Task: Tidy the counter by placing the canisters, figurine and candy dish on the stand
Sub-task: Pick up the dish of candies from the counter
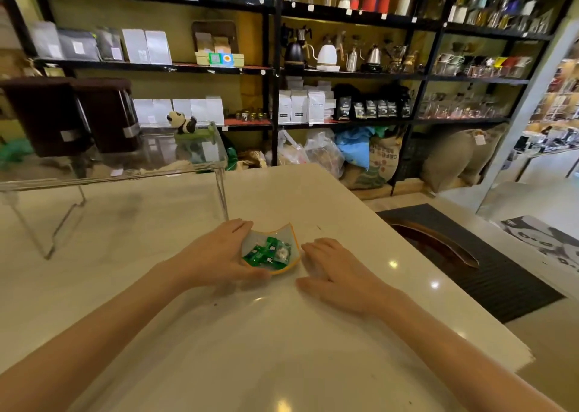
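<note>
The candy dish [289, 234], a curved dish with an orange rim and several green-wrapped candies, lies on the white counter [250, 333]. My left hand [219, 255] cups its left side, thumb at the near rim and fingers at the far corner. Just right of the dish, my right hand [332, 267] rests flat on the counter with its fingers apart, close to the rim. At the left stands a clear acrylic stand [216, 158]. Two dark brown canisters [72, 114] and a panda figurine [183, 123] sit on top of it.
Black shelves [275, 70] with bags, kettles and jars fill the back wall. Sacks and plastic bags [360, 155] lie on the floor behind the counter. A dark ribbed mat [488, 274] covers the counter's right side, past the right hand.
</note>
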A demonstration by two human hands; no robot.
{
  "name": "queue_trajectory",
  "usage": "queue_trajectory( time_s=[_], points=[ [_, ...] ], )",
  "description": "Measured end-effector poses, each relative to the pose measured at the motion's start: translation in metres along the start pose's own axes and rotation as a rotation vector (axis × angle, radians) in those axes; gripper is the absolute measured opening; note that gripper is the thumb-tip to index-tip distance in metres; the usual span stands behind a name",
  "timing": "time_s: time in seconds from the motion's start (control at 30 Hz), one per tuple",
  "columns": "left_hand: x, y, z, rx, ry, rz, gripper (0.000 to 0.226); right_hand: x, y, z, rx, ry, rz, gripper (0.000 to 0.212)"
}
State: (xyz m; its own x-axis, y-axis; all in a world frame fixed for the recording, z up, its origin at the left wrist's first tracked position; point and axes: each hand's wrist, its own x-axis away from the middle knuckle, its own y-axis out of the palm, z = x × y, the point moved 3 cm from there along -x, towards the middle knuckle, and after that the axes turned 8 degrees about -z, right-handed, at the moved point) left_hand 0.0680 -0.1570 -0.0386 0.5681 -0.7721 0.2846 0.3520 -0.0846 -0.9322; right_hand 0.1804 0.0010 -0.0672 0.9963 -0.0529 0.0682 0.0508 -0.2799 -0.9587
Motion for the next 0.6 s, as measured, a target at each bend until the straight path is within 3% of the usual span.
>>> queue_trajectory(
  time_s=[0.13, 0.27, 0.4, 0.5, 0.6],
  points=[
    [0.000, 0.000, -0.001, 0.016, 0.026, 0.035, 0.101, -0.010, 0.004, -0.006, -0.032, 0.028, 0.013, 0.067],
    [-0.005, 0.001, -0.006, 0.034, 0.047, 0.071, 0.100, -0.015, 0.008, -0.007, -0.048, 0.091, 0.057, 0.078],
    [-0.005, -0.002, -0.008, 0.049, 0.089, 0.107, 0.110, -0.017, 0.008, -0.004, -0.080, 0.111, 0.063, 0.074],
    [-0.003, -0.012, -0.008, 0.065, 0.125, 0.163, 0.123, -0.014, -0.002, -0.012, -0.127, 0.058, 0.068, 0.052],
    [0.002, -0.030, -0.004, 0.087, 0.164, 0.254, 0.109, -0.011, -0.022, -0.017, -0.185, 0.026, 0.113, 0.046]
  ],
)
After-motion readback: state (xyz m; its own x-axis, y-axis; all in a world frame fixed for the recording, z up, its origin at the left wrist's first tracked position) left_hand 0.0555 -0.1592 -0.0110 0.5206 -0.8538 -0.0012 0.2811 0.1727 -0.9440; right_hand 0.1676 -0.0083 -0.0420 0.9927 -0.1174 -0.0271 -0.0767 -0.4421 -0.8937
